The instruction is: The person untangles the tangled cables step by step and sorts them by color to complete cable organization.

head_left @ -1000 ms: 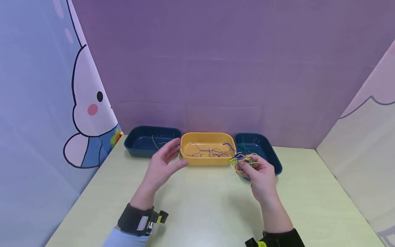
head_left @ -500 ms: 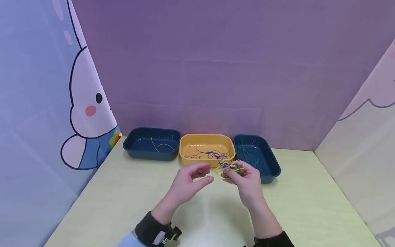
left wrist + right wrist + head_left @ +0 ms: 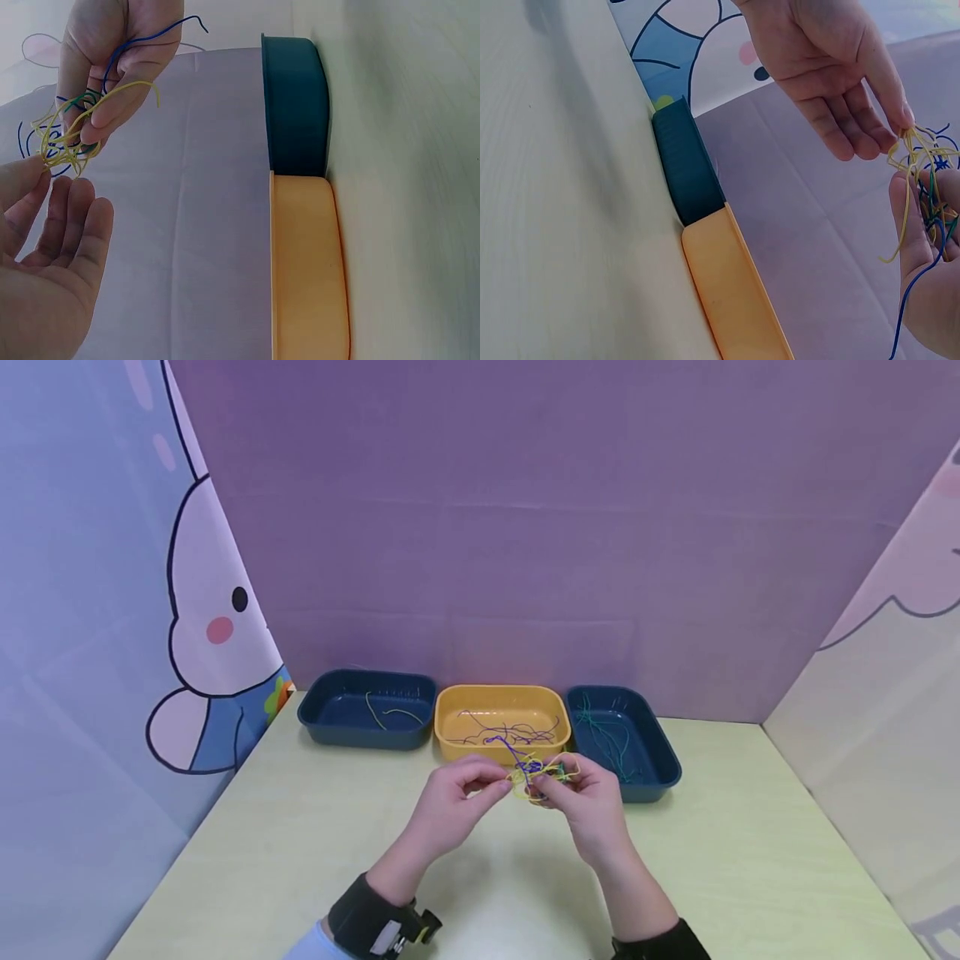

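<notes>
A tangle of thin yellow, blue and green wires [image 3: 529, 768] hangs in the air between both hands, in front of the yellow tray. My right hand [image 3: 592, 810] grips the bundle between thumb and fingers, with a blue end trailing off it in the right wrist view. Thumb and index finger of my left hand [image 3: 453, 806] pinch yellow wire [image 3: 56, 154] at the bundle's left side. The other left fingers are spread apart from it in the left wrist view. Part of the bundle is hidden inside the right hand.
The yellow tray [image 3: 450, 747] holds several blue or purple strands. To its left, a dark blue tray [image 3: 337, 735] has yellow pieces in it; to its right, another dark blue tray [image 3: 660, 768] contains green strands. Behind them hangs a purple backdrop [image 3: 540, 527].
Both hands have come together before the yellow tray, the right moving left with the wires and the left moving right. The left thumb and index finger have closed on yellow wire.
</notes>
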### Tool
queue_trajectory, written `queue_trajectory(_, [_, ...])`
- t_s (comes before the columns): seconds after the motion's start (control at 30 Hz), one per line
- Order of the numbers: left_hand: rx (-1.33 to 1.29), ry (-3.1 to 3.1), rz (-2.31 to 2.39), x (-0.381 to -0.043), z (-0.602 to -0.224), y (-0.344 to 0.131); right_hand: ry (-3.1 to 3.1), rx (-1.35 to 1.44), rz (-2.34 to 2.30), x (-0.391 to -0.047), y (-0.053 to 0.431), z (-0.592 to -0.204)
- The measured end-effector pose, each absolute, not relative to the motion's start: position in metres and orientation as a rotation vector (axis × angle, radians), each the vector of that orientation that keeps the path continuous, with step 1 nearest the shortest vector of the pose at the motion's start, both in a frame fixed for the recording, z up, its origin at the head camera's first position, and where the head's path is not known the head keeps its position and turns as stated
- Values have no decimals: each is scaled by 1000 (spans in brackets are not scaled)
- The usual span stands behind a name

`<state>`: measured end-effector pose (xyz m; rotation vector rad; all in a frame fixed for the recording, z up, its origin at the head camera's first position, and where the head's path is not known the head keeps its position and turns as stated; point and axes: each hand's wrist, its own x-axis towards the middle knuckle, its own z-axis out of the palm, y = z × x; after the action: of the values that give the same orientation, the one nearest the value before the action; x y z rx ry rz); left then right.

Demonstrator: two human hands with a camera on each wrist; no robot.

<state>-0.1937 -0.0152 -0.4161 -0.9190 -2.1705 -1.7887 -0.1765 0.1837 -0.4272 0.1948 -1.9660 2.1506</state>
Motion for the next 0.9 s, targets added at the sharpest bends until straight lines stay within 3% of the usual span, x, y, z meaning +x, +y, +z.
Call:
queue_trajectory(0.5, [-876,-2134,-1771,-187,-386,-37,-1913,184,2070,-181,202,-420])
queue_trajectory(0.9, [-542,-2085,-1873,-206,-383,-82,-1682,133,2150,-187,234,-415])
